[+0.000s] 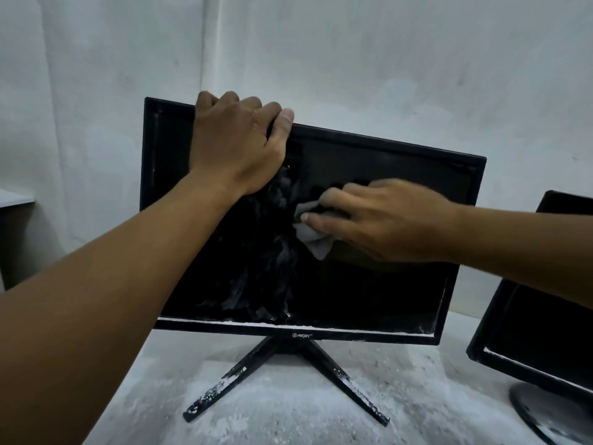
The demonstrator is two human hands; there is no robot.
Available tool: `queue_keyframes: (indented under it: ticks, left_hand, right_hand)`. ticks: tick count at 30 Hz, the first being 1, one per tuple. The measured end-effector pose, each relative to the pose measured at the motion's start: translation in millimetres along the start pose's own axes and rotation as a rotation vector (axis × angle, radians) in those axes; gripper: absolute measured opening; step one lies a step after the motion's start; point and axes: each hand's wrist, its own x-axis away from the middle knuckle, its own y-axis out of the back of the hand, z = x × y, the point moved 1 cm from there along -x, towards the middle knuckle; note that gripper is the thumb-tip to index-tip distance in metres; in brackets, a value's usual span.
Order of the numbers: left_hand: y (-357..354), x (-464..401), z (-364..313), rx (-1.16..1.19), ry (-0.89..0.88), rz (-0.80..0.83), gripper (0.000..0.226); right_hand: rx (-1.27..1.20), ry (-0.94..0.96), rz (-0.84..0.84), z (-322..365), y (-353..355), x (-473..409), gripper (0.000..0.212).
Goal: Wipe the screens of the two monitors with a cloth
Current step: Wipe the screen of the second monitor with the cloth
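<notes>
The left hand is clamped over the top edge of the near monitor at about 11 o'clock on its frame, fingers curled behind and thumb in front, steadying it. The right hand presses a small grey cloth flat against the screen near its centre, fingers stretched out over the cloth with the thumb pinning its edge.

Pale streaks and smears show on the glass from the centre down toward 7 o'clock, and a white crust lines the bottom edge of the screen — those parts look unwiped. To do this step well, I would keep the brace on top firm so the panel does not rock on its stand, sweep the cloth in overlapping strokes toward 9 o'clock and then down, and run a folded corner along the lower rim.

The second monitor stands at 3 o'clock on the dusty table, its screen untouched by either hand.

No containers are in view — nothing holds water or cleaner here.
</notes>
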Motion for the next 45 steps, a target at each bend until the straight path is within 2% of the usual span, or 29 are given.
queue_keyframes:
  ticks: [4, 5, 7, 10, 12, 13, 16, 18, 20, 23, 25, 27, 30, 32, 34, 37, 39, 42, 45]
  left_hand:
    - [-0.9, -0.3, 0.0, -0.016, 0.0, -0.006, 0.048]
    - [-1.0, -0.5, -0.1, -0.017, -0.002, -0.008, 0.048]
    - [-1.7, -0.9, 0.4, -0.014, -0.007, -0.007, 0.049]
    - [-2.6, -0.7, 0.3, 0.002, -0.007, -0.006, 0.049]
    - [-2.6, -0.8, -0.1, 0.01, -0.006, -0.004, 0.047]
    - [-2.7, -0.3, -0.8, 0.015, -0.005, -0.004, 0.046]
    - [-3.0, -0.3, -0.1, -0.001, -0.009, 0.005, 0.049]
    - [-3.7, 0.0, 0.7, -0.009, -0.014, 0.012, 0.05]
    - [-3.8, -0.1, 1.8, -0.004, -0.017, 0.022, 0.05]
    - [-4.1, 0.1, 1.4, -0.002, -0.015, 0.024, 0.047]
    - [-3.0, 0.0, 0.7, 0.012, -0.009, 0.018, 0.042]
    - [-2.2, 0.2, -0.2, 0.024, -0.003, 0.021, 0.039]
    - [-1.4, -0.5, 0.4, 0.014, -0.004, 0.034, 0.041]
    - [-0.9, -1.0, -0.2, 0.003, -0.012, 0.028, 0.043]
    - [-1.1, -1.5, 0.2, 0.011, -0.019, 0.022, 0.041]
    - [-0.8, -3.7, 3.8, 0.052, -0.027, 0.01, 0.039]
    - [-0.1, -6.2, 7.4, 0.082, -0.022, -0.001, 0.042]
    - [0.3, -7.0, 11.4, 0.002, 0.003, -0.044, 0.057]
    - [-1.2, -3.2, 14.6, -0.056, -0.002, -0.039, 0.067]
  right_hand:
    - [-0.01, -0.372, -0.171, -26.3, 11.3, -14.6, 0.044]
    - [-0.022, -0.411, -0.186, -23.0, 10.1, -15.9, 0.045]
    - [-0.037, -0.354, -0.184, -3.8, 2.1, -13.4, 0.046]
    - [-0.022, -0.052, -0.037, 25.4, -9.3, -1.8, 0.047]
    - [0.018, 0.001, -0.013, 16.5, -5.0, -1.9, 0.044]
    - [0.03, -0.058, -0.047, 6.4, -2.3, -4.0, 0.043]
    - [0.005, -0.392, -0.189, -21.3, 8.2, -12.1, 0.046]
    - [-0.023, -0.461, -0.208, -16.6, 4.9, -12.7, 0.047]
    - [-0.045, -0.359, -0.192, 5.6, -5.7, -8.1, 0.045]
    - [-0.047, -0.052, -0.078, 37.9, -18.5, 5.5, 0.043]
    - [-0.019, 0.044, -0.038, 37.7, -19.3, 9.6, 0.042]
    - [-0.006, -0.045, -0.082, 22.3, -14.2, 4.0, 0.042]
    - [0.004, -0.415, -0.209, -2.1, -2.5, -9.6, 0.046]
    - [-0.026, -0.52, -0.226, 0.0, -2.2, -13.6, 0.046]
    - [-0.026, -0.389, -0.2, 16.7, -8.7, -10.5, 0.046]
    - [0.005, -0.075, -0.085, 45.0, -21.8, 3.7, 0.047]
    - [0.015, 0.015, -0.045, 47.7, -23.3, 10.3, 0.046]
    - [0.035, -0.047, -0.084, 28.8, -15.6, 6.3, 0.042]
    - [0.032, -0.341, -0.193, -1.4, -3.6, -6.7, 0.041]
